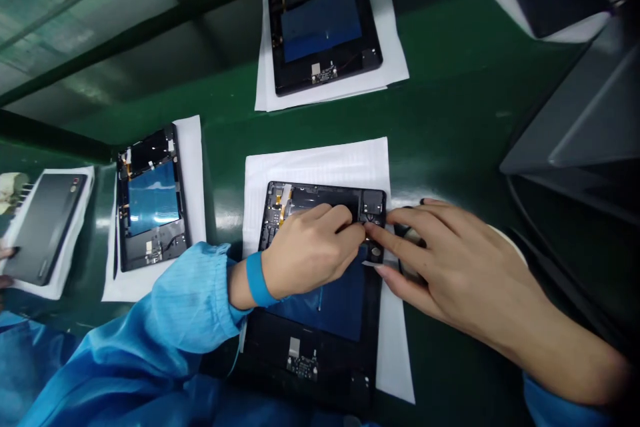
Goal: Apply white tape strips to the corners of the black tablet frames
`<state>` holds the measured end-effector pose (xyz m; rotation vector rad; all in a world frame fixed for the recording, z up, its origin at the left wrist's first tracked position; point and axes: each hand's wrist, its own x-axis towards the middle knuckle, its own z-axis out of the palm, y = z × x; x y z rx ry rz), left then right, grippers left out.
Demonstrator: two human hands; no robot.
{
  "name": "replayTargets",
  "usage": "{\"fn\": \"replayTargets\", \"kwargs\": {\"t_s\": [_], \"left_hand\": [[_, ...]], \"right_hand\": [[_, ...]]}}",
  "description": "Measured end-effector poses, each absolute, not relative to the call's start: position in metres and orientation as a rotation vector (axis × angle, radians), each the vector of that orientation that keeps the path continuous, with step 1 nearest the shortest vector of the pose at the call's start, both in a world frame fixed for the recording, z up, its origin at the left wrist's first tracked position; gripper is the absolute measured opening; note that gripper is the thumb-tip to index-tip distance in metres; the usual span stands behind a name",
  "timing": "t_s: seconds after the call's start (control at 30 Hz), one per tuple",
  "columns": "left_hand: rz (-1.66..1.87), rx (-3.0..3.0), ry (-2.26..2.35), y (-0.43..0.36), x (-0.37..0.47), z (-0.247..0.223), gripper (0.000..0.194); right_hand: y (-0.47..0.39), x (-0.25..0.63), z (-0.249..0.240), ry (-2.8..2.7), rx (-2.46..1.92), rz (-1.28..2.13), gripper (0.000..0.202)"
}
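Observation:
An opened tablet (320, 373) lies on white paper sheets (320, 157) before me, its blue battery area and small circuit boards exposed. My left hand (315, 247), with a blue wristband, is closed in a pinch over the tablet's upper right part. Whatever its fingertips hold is hidden. Coming from the right, my right hand (445, 257) has its fingers apart. Its index fingertip touches the corner area close to the left fingertips, and its thumb is at the tablet's right edge, by a small silvery strip (371, 263).
Another opened tablet (325, 33) rests on paper at the back, and one more (153, 200) to the left. At far left, another person's hand (6, 263) touches a closed dark device (45, 227). A grey angular object (580, 113) and dark cables stand at right on the green table (450, 100).

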<state>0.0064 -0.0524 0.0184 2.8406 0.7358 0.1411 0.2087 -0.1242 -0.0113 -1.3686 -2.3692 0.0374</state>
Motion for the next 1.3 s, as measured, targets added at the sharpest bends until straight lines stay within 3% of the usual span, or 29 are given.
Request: {"fn": "replayTargets", "kwargs": {"t_s": [0.3,0.73,1.3], "left_hand": [[0.234,2.534,0.838,-0.045,0.008,0.014,0.022],[0.304,2.580,0.800,-0.045,0.007,0.008,0.024],[0.327,2.602,0.796,-0.046,0.007,0.005,0.021]], "right_hand": [[-0.127,0.205,-0.005,-2.246,-1.417,0.100,0.031],[-0.115,0.188,0.004,-2.165,-1.671,-0.153,0.025],[-0.115,0.184,0.002,-2.241,-1.720,-0.188,0.020]]}}
